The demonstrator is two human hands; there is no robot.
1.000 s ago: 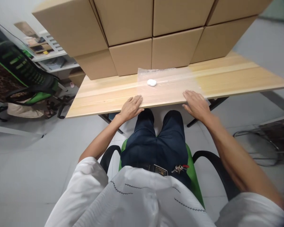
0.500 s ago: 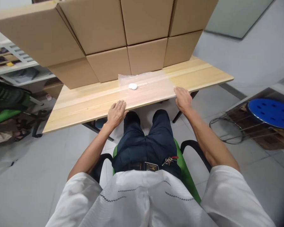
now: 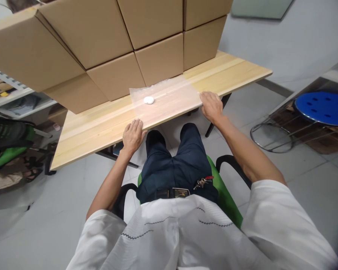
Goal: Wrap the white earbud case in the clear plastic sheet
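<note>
A small white rounded case (image 3: 148,100) lies on a thin clear plastic sheet (image 3: 169,98) spread on the wooden table (image 3: 92,125). My left hand (image 3: 133,135) rests flat on the table's front edge by the sheet's near left corner, fingers stretched out and thumb pointing right. At the sheet's right side, my right hand (image 3: 212,107) lies over the same edge with its fingers slightly bent; its palm is hidden. Neither hand touches the white case.
Stacked cardboard boxes (image 3: 112,75) form a wall along the back of the table. A blue round stool (image 3: 325,108) stands at the right. At the left are white shelves (image 3: 25,95), a black and green chair (image 3: 9,150) and part of another person's foot (image 3: 32,174).
The view has shifted and turned slightly, so the table and boxes appear more tilted. Both hands stay at the table's edge, and the white case stays on the sheet.
</note>
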